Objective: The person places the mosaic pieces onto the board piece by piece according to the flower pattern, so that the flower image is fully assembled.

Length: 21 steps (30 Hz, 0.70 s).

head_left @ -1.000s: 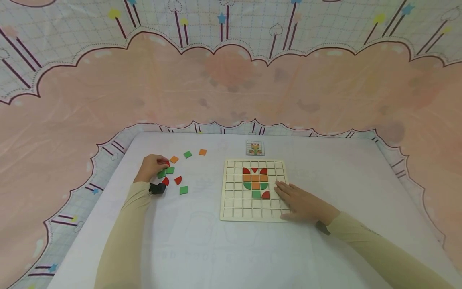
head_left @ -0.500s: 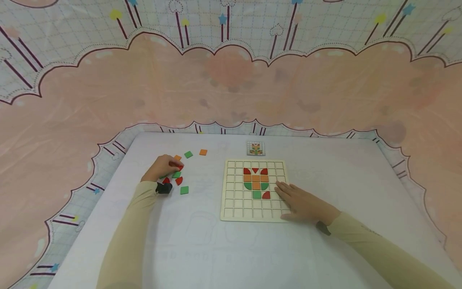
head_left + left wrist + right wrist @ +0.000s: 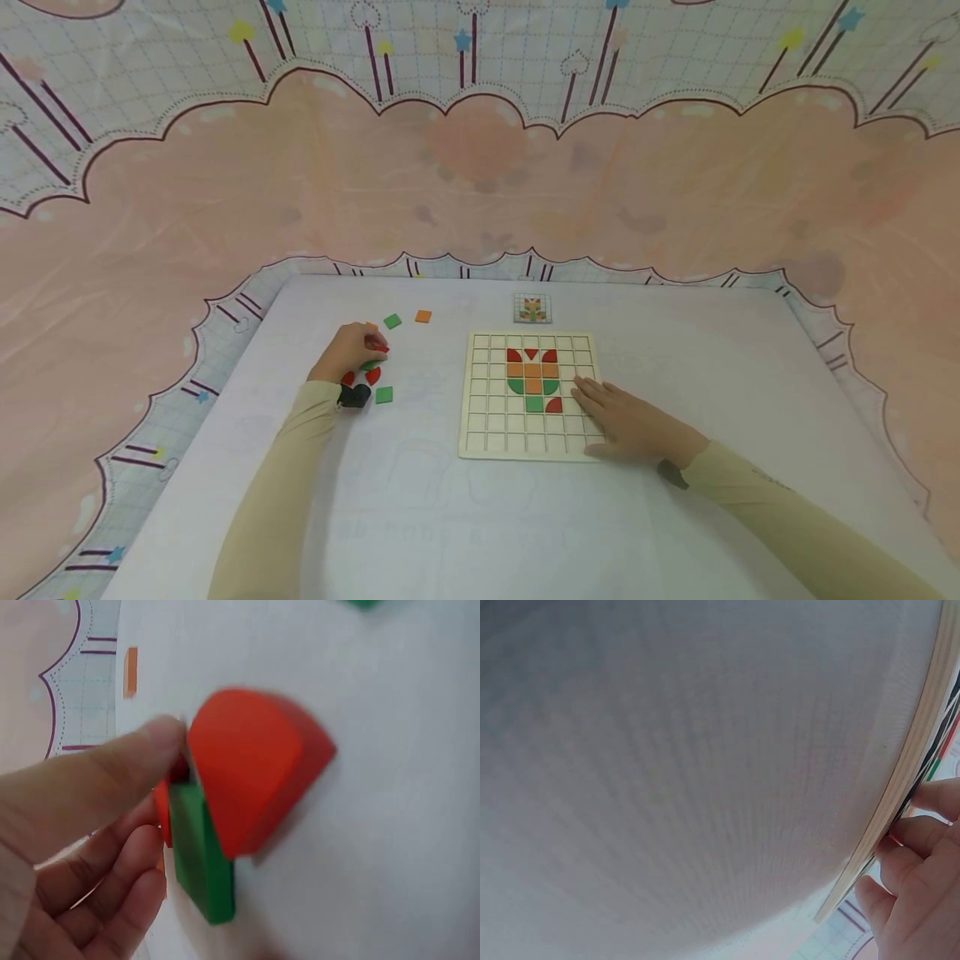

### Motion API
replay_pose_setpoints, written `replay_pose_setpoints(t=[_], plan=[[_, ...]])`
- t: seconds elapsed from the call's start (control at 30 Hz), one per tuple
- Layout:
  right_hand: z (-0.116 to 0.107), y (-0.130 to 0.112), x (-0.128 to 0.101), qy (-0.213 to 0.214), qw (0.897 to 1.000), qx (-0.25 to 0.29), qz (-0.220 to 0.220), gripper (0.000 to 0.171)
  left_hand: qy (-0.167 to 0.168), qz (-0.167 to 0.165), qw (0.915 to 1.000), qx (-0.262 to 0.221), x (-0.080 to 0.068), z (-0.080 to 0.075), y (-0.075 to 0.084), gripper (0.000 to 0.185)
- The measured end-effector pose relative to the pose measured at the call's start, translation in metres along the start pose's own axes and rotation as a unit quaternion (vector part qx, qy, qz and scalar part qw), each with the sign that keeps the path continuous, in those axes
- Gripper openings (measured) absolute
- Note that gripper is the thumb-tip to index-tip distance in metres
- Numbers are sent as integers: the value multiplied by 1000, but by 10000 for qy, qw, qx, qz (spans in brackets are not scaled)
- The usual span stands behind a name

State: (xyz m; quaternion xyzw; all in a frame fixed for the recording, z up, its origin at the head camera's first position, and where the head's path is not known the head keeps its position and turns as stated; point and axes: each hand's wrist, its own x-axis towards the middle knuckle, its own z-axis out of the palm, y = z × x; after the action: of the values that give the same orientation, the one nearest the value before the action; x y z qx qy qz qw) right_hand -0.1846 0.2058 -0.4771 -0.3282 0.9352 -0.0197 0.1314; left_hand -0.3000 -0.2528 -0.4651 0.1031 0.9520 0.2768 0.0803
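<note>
Worktop point(image 3: 450, 517), grid board point(image 3: 480, 433), loose tiles – both hands engaged.
Right hand point(image 3: 630, 421) lies flat, fingers straight, on the board's near right corner; left hand point(image 3: 348, 350) pinches a red quarter-round tile point(image 3: 251, 761) – lifted above the loose tiles left of the board.

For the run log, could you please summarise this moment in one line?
left hand: pinches red piece | right hand: rests flat on grid board | loose pieces beside left hand

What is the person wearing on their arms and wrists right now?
Both arms are in long, pale beige sleeves reaching to the wrists. A small black device sits at the left wrist, and a dark grey one at the right wrist. The left hand and right hand are bare.
</note>
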Motion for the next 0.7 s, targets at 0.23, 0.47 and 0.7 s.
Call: replay_pose_setpoints(t=[0.23,0.47,0.7], plan=[[-2,0,0,-21,10000,-60,45,88,-140,-17,9999,-2,3,6,4,22],[-6,0,1,-34,10000,-43,-53,88,-16,-368,9993,74,0,4,6,27],[-5,-1,1,-87,10000,32,-29,87,34,-414,9989,200,-8,6,7,27]])
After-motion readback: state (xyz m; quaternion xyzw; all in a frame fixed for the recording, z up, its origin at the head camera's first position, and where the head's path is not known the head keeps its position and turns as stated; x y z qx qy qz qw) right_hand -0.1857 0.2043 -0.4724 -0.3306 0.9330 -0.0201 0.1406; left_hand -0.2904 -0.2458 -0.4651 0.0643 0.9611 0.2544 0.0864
